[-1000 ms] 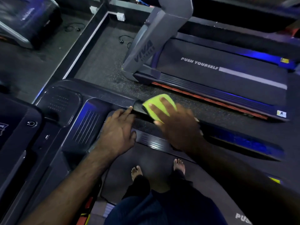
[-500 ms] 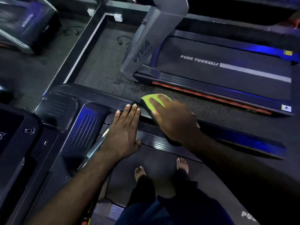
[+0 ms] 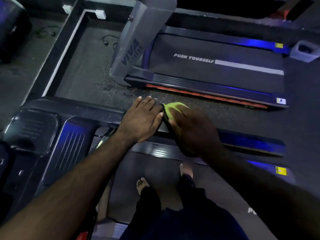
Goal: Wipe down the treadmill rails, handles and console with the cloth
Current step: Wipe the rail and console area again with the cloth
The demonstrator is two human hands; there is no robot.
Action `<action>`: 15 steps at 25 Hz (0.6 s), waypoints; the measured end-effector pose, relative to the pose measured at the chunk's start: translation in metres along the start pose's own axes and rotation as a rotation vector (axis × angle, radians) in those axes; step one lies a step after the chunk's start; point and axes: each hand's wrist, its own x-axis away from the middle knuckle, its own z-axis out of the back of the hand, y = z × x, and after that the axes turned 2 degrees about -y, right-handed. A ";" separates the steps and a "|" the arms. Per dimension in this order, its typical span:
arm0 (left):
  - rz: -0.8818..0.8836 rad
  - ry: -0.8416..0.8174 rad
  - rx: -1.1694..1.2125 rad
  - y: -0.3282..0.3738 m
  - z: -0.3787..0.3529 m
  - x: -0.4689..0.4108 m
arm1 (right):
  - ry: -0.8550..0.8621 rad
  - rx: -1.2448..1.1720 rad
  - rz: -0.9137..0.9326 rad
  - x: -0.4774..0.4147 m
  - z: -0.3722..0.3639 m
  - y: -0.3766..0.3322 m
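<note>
I stand barefoot on the treadmill (image 3: 131, 172), leaning over its side rail (image 3: 86, 108). My left hand (image 3: 143, 118) lies flat on that rail, fingers straight, holding nothing. My right hand (image 3: 194, 132), blurred, presses the yellow-green cloth (image 3: 173, 108) onto the rail just beside it, fingers spread across it. The cloth could slide off the far edge, and the strip under my left palm could go unwiped.

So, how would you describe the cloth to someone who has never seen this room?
Find the neighbouring treadmill whose belt reads PUSH YOURSELF. Nearer the camera, across the speckled floor, a dark rail carries the flat left hand; the cloth lies beside it, under the right hand. Nothing else nearby is lime green.
</note>
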 end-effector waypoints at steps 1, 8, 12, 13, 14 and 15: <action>-0.084 -0.014 -0.010 0.001 0.001 -0.004 | 0.066 -0.002 -0.035 0.028 0.001 0.009; -0.039 -0.058 0.079 0.004 0.004 -0.002 | -0.139 -0.006 -0.242 -0.011 0.011 0.021; -0.001 -0.137 0.013 0.005 0.006 -0.005 | 0.097 -0.091 -0.197 0.045 0.003 0.026; 0.003 -0.160 -0.012 0.006 0.007 -0.004 | 0.177 -0.046 -0.196 0.075 -0.002 0.025; -0.002 -0.173 -0.031 0.006 0.005 -0.004 | 0.224 0.000 -0.215 0.098 -0.005 0.024; -0.003 -0.172 -0.043 0.007 0.005 -0.004 | 0.230 0.027 -0.239 0.107 -0.008 0.028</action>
